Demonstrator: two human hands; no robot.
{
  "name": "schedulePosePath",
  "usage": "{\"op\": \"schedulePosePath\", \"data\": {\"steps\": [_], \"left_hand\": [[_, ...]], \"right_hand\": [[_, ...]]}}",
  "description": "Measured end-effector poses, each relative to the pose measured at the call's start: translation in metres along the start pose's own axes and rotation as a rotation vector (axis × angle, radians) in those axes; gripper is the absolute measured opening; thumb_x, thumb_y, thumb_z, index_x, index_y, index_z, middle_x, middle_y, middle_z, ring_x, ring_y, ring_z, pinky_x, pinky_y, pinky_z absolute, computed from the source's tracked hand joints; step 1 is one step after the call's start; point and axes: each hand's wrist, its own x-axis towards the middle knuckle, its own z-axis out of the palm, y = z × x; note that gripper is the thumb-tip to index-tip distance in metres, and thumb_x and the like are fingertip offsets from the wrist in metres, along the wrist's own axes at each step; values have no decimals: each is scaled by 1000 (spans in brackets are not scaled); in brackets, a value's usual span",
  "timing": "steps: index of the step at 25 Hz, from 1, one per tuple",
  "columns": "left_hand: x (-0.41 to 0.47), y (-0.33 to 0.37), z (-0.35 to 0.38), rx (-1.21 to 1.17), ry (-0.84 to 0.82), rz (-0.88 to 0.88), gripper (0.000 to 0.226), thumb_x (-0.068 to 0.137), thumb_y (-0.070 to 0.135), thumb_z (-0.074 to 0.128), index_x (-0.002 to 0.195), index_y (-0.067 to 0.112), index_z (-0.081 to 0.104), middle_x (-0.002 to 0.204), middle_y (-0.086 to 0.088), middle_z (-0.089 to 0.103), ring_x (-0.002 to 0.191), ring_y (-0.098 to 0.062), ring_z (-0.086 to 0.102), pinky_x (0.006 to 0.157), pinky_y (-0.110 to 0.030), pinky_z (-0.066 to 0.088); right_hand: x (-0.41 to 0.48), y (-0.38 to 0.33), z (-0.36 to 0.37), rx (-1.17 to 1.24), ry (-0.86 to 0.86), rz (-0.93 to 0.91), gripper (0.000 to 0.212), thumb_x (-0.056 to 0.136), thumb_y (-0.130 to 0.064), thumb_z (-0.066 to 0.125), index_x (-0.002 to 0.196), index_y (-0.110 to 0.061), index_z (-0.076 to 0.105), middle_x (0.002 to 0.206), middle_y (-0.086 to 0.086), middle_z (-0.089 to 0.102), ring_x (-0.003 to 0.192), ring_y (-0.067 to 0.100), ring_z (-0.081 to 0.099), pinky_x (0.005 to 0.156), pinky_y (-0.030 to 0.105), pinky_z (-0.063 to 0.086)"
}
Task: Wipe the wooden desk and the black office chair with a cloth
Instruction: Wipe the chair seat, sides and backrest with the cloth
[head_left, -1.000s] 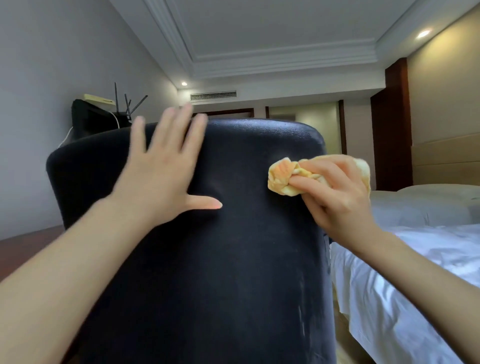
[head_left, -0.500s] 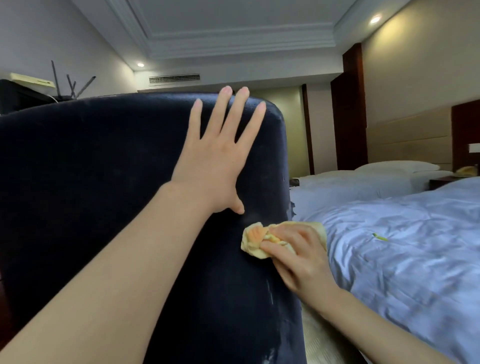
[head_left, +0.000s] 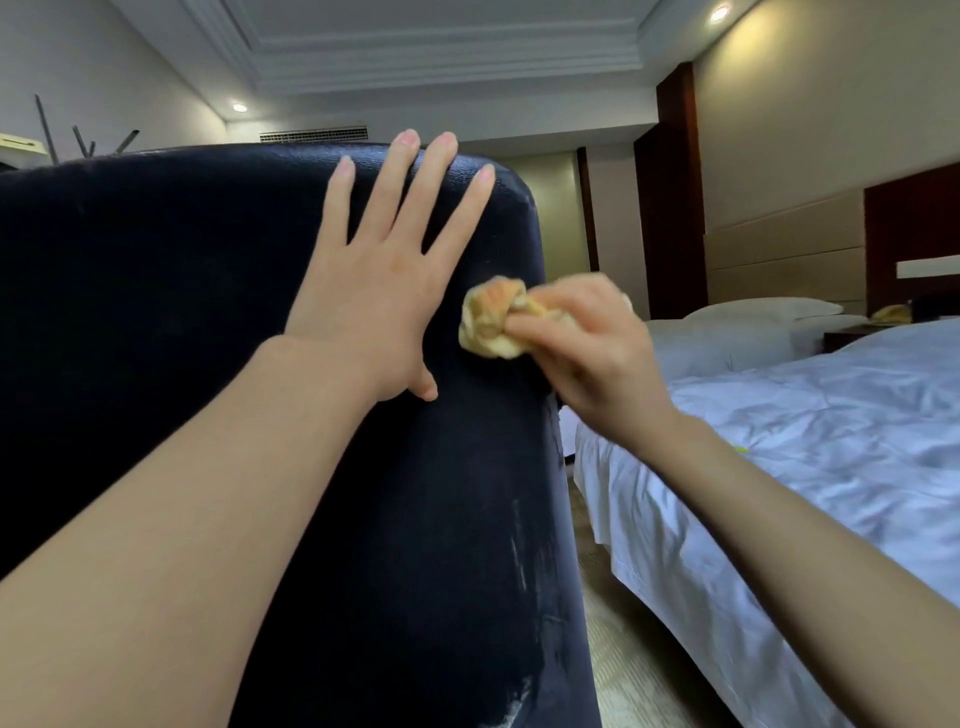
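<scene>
Head view: my flat, spread left hand (head_left: 379, 306) braces the black padded office chair (head_left: 156, 312); my right hand (head_left: 597, 358) grips a crumpled yellow cloth (head_left: 491, 322) so near the edge that a stroke may slip off.

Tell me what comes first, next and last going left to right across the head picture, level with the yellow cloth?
black office chair → left hand, flat on the chair → yellow cloth → right hand gripping it → white pillow
</scene>
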Motion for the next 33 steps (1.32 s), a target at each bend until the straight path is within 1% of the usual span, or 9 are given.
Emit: {"op": "schedulePosePath", "data": {"steps": [6,9,15,20,23,27,29,31,33], "left_hand": [[0,-1,-1,-7,-9,-6,154,48,59,84,142,20,-31,153,-11,-28,142,-30,-24,113,-49,-11],[2,2,-4,-27,-43,-31,152,50,54,86,144,19,-28,153,-11,-27,142,-30,-24,113,-50,-10],[5,5,-7,-54,-36,-41,149,49,48,89,148,19,-18,156,-14,-19,144,-32,-18,113,-52,-6],[9,5,-3,-84,-13,-22,149,45,45,91,150,20,-11,158,-15,-6,145,-34,-9,113,-53,-6],[10,1,1,-90,3,-9,148,41,44,92,151,21,-4,156,-16,7,144,-36,4,114,-51,0],[9,-1,0,-103,6,-22,146,40,42,92,151,20,0,153,-18,16,140,-37,15,114,-50,8],[7,-1,1,-87,19,-12,147,40,42,92,151,21,-2,153,-17,15,140,-36,15,114,-50,9],[4,-5,-1,-93,36,-11,148,39,44,92,151,22,-2,153,-16,17,139,-35,17,113,-49,11],[3,-11,-2,-124,29,3,149,37,47,91,151,23,-1,153,-15,17,139,-35,17,113,-47,11]], "right_hand": [[21,-4,5,57,94,219,20,77,7,70,94,-3,73,97,12,66,91,25,57,82,25,45],[-15,-19,6,60,21,197,18,77,8,69,92,-1,73,94,12,67,88,24,54,80,28,44],[-73,-50,11,42,-59,253,19,80,5,65,96,-2,73,93,14,67,91,22,49,86,22,37],[-108,-61,7,85,-169,215,19,86,-2,58,97,-3,73,98,14,67,93,24,50,85,32,42],[-143,-76,-3,75,-282,145,20,87,-6,56,97,-6,73,96,13,68,89,22,49,81,32,42],[-190,-86,-26,125,-521,-81,33,98,-10,40,94,-10,73,89,7,70,84,18,45,78,27,39],[-199,-78,-38,113,-598,-146,34,101,-12,34,102,-13,68,91,5,70,86,17,48,79,26,42],[-191,-65,-44,112,-593,-92,28,102,-13,32,109,-14,59,97,8,70,88,21,54,73,30,50],[-170,-53,-42,134,-523,5,29,99,-12,37,108,-9,65,101,13,69,90,25,56,71,34,53]]}}
